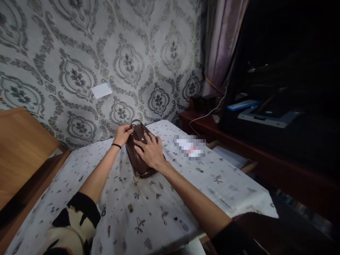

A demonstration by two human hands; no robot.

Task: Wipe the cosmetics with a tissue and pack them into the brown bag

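Note:
A dark brown handbag with a carrying handle and gold-coloured metal fittings lies on the patterned white cloth of the table. At its far left edge, close to the base of the handle, my left hand is closed in a pinch. What sits between those fingertips is too small to make out. My right hand rests flat across the top of the bag with its fingers spread, touching the leather-like surface and covering part of it.
A blurred-out white and red item lies on the cloth right of the bag. Wooden furniture stands at the left. At the right is a dark red cabinet with a cable. Patterned wallpaper rises behind.

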